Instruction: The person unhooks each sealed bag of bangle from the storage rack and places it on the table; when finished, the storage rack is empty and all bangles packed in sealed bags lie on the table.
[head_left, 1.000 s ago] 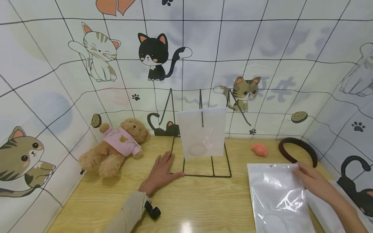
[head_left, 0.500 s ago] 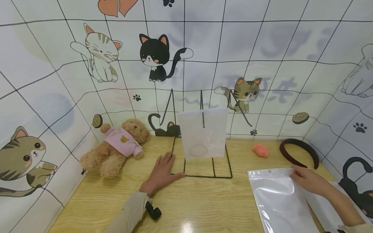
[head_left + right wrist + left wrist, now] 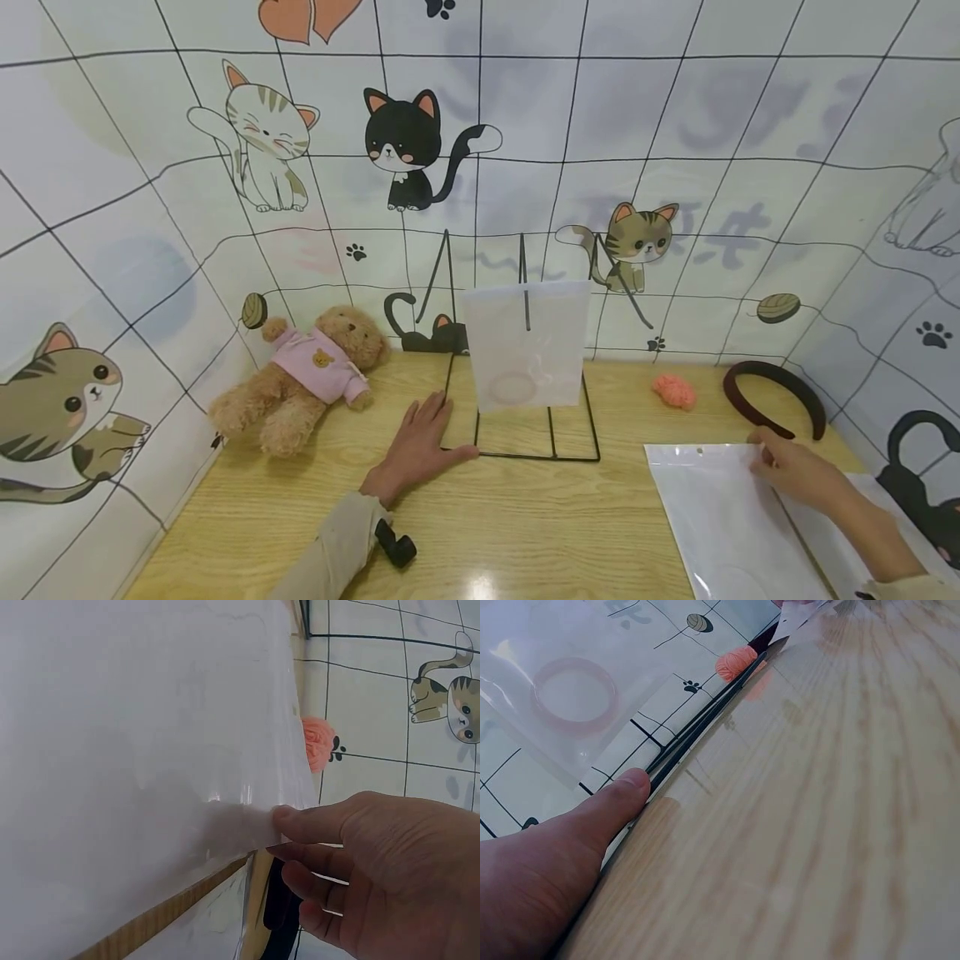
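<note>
A black wire rack [image 3: 540, 456] stands near the middle of the table, with a translucent white bag [image 3: 528, 350] hanging on its centre hook. My left hand [image 3: 420, 442] lies spread at the rack's left front corner, its thumb [image 3: 634, 784] touching the wire base in the left wrist view. At the right, my right hand [image 3: 802, 471] pinches the top right corner of a white plastic bag [image 3: 712, 500] between thumb and fingers. That bag [image 3: 150, 750] spreads away from the fingertips in the right wrist view.
A teddy bear [image 3: 315, 367] in a pink shirt lies at the left. Behind the held bag are a coral yarn ball [image 3: 674, 391] and a dark headband [image 3: 776, 375]. Another white sheet or bag [image 3: 873, 508] lies partly under my right forearm. Patterned cloth [image 3: 480, 183] rises behind the table.
The bag in my right hand has tipped down and lowered toward the table, its top edge nearer the front. My left hand still rests at the rack's corner. The view has shifted slightly.
</note>
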The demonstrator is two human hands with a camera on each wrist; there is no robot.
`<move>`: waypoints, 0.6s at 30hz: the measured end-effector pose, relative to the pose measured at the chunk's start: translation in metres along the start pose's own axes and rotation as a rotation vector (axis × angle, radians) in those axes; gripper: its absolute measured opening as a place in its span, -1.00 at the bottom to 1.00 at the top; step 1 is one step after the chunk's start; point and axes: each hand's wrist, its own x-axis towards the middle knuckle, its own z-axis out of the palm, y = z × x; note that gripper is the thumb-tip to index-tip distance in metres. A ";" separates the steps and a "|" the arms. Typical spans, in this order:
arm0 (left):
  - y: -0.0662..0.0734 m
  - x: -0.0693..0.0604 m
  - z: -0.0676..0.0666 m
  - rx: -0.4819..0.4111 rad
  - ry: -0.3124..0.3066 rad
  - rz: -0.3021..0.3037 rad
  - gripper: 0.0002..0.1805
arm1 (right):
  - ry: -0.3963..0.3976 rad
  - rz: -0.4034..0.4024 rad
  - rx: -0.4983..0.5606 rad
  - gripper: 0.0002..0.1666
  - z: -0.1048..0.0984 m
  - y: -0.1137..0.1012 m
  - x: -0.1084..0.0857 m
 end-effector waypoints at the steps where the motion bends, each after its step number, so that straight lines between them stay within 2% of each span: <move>1: 0.000 0.000 0.000 0.000 -0.002 -0.001 0.15 | -0.006 0.009 -0.003 -0.61 0.001 0.001 0.001; 7: 0.000 0.000 -0.001 -0.009 0.012 0.005 0.14 | -0.004 0.029 -0.039 -0.58 0.003 0.007 0.004; 11: -0.001 0.001 -0.002 -0.007 0.023 0.006 0.14 | 0.015 0.013 -0.044 -0.60 0.005 0.011 0.005; 18: -0.001 0.000 -0.001 0.004 0.005 0.004 0.15 | 0.025 -0.022 -0.062 -0.60 0.010 0.016 0.008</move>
